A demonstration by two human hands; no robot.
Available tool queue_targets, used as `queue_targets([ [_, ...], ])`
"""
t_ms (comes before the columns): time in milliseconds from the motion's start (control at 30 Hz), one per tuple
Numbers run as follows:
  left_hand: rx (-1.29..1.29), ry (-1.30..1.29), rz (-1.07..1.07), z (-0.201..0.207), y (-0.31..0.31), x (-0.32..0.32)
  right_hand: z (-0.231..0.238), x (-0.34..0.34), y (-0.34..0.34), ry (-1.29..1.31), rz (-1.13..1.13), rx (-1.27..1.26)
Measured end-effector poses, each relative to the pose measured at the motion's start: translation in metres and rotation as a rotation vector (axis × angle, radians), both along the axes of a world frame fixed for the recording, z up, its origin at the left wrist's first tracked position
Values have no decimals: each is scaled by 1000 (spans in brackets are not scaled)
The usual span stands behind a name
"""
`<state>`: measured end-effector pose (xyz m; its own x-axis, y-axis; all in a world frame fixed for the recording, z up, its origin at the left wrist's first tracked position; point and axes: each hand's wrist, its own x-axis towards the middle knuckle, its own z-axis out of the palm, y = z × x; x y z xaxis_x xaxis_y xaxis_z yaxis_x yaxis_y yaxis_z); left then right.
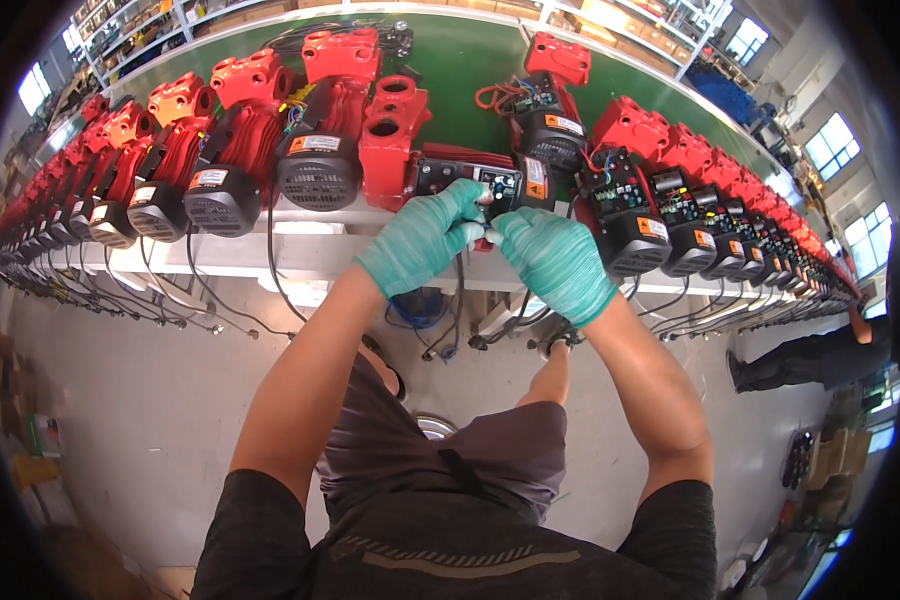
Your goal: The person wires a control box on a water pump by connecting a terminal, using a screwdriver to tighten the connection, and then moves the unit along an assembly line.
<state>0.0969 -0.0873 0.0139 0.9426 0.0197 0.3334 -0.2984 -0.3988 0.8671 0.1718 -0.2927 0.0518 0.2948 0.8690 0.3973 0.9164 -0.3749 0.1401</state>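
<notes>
In front of me a red and black motor unit (457, 172) lies on its side at the bench edge, its red cast housing (386, 140) to the left and its black end cover (537, 180) to the right. An open control box on it shows a circuit board (500, 183). My left hand (422, 232), in a green knit glove, is closed with its fingertips at the box's near edge. My right hand (555, 258), gloved alike, pinches close beside it. Whatever small thing lies between the fingertips is too small to make out; a dark cable (460, 290) hangs below them.
A row of similar closed red motor units (232, 160) stands to the left. On the right, several units (630, 200) have exposed boards. Cables (195, 270) dangle off the bench's front. The green bench top (460, 70) extends behind. Another person (830, 350) stands at far right.
</notes>
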Motion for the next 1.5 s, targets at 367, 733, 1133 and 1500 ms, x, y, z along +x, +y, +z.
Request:
queue_targets([
  [367,34,-84,-2,-1,0,-2,-1,-5,-20,916,-209,726],
  [733,179,-91,-17,0,0,-3,-7,1,-7,6,62,142],
  [1133,56,-1,81,-18,9,3,-7,-25,9,1810,-166,700],
  [1500,-130,4,18,-19,9,4,-58,4,17,245,49,479],
])
